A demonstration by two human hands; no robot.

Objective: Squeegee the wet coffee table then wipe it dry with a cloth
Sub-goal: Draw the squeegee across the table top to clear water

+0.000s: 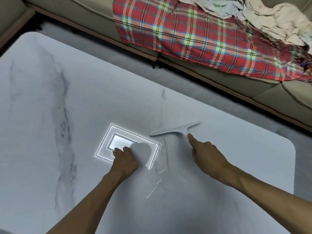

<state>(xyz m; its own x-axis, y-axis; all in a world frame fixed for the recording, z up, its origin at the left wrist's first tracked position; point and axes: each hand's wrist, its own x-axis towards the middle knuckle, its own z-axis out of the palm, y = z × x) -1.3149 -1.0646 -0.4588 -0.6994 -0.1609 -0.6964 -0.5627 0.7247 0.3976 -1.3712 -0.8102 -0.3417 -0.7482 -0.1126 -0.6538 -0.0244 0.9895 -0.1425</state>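
A white marble coffee table (70, 102) with grey veins fills the view, with streaks of water glinting near its middle. My left hand (125, 159) is closed on a pale grey cloth (143, 149) pressed flat on the tabletop, over the bright reflection of a ceiling light. My right hand (205, 153) grips the handle of a grey squeegee (175, 130), index finger stretched along it. The squeegee's blade lies slantwise on the table, just right of the cloth.
A beige sofa (263, 92) runs along the far side, draped with a red plaid blanket (185, 36) and crumpled pale cloths (263, 19). Grey carpet (211, 97) lies between table and sofa. The table's rounded right corner (292, 149) is close to my right arm.
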